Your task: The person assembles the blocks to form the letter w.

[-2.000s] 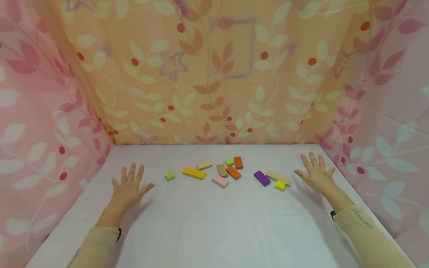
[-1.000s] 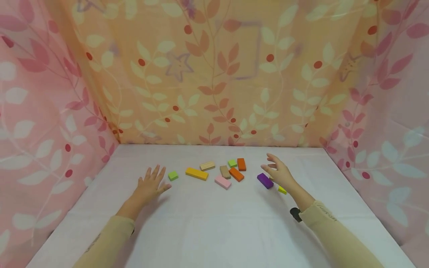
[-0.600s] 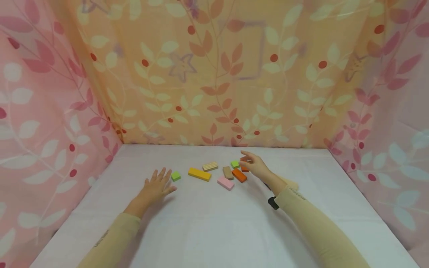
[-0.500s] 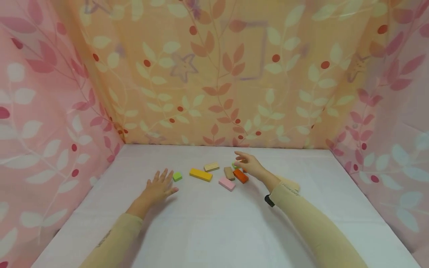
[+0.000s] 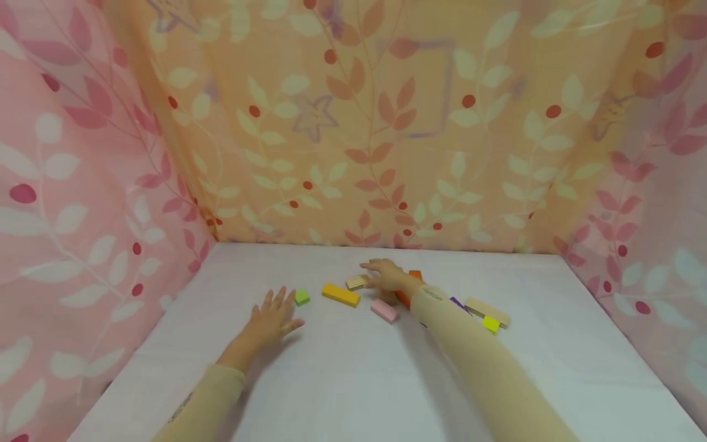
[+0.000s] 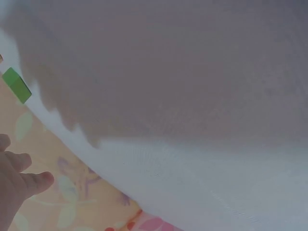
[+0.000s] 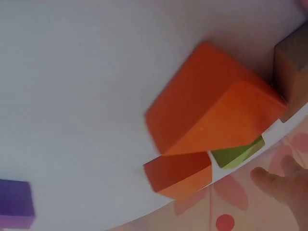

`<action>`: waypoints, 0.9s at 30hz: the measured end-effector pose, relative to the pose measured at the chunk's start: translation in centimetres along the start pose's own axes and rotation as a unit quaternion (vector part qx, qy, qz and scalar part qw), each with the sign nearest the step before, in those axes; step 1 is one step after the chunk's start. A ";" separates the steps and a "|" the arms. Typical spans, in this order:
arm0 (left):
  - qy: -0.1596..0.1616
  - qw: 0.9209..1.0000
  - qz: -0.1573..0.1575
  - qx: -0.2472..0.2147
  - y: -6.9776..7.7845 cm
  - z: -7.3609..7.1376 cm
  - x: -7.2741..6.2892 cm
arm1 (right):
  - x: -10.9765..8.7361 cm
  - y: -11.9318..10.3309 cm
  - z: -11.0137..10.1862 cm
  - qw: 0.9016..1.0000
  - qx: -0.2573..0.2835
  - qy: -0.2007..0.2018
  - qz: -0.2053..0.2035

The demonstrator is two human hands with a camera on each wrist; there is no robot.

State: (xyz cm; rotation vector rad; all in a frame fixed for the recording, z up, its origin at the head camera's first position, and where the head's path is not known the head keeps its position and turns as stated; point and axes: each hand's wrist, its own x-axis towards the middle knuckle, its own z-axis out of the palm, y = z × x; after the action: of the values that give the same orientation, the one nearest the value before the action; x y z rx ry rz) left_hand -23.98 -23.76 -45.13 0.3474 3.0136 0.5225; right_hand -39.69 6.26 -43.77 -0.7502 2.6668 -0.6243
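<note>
My left hand (image 5: pixel 269 324) is spread with straight fingers just left of a small green block (image 5: pixel 301 297); it holds nothing. In the left wrist view this green block (image 6: pixel 17 85) lies beyond the hand's fingertips. My right hand (image 5: pixel 388 276) hangs over the middle group of blocks, its fingers pointing left and overlapping a striped wooden block (image 5: pixel 356 282). Beneath that hand and its wrist, orange blocks (image 5: pixel 415 274) are partly covered. From the right wrist, an orange block (image 7: pixel 211 106), a light green block (image 7: pixel 238 153) and a brown block (image 7: pixel 292 72) show near the fingers.
A yellow-orange block (image 5: pixel 340 294) and a pink block (image 5: pixel 384 310) lie between the hands. Right of the right forearm are a pale wooden plank (image 5: pixel 487 311), a yellow cube (image 5: pixel 491 323) and a partly hidden purple block (image 5: pixel 459 305). Patterned curtains (image 5: pixel 359 123) enclose the white table (image 5: pixel 331 380).
My right hand has swept left from the table's right side, past the purple block, to the striped block. My left hand has moved right, closer to the green block. The view has shifted slightly.
</note>
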 end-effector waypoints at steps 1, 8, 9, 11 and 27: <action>0.000 1.000 -0.002 0.000 0.0 0.1 0.0 | 0.3 0.0 0.2 1.000 -0.007 -0.002 0.002; -0.004 1.000 0.009 -0.005 0.3 0.6 -0.1 | 1.6 0.0 0.8 0.997 -0.041 -0.021 0.054; -0.003 1.000 0.010 -0.005 0.4 0.6 -0.1 | 1.7 0.0 0.8 0.997 -0.037 -0.025 0.063; 0.000 1.000 0.008 -0.006 0.5 0.7 0.1 | 2.0 -0.1 0.9 0.996 -0.033 -0.031 0.076; -0.019 0.997 0.061 0.043 4.5 1.9 3.3 | 1.6 0.2 0.7 0.997 0.024 0.040 0.058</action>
State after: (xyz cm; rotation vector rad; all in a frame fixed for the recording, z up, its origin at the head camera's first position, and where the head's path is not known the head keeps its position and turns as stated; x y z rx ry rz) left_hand -26.11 -18.29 -45.46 0.5437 2.9977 0.3914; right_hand -40.79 5.34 -44.70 -0.5624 2.7339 -0.6996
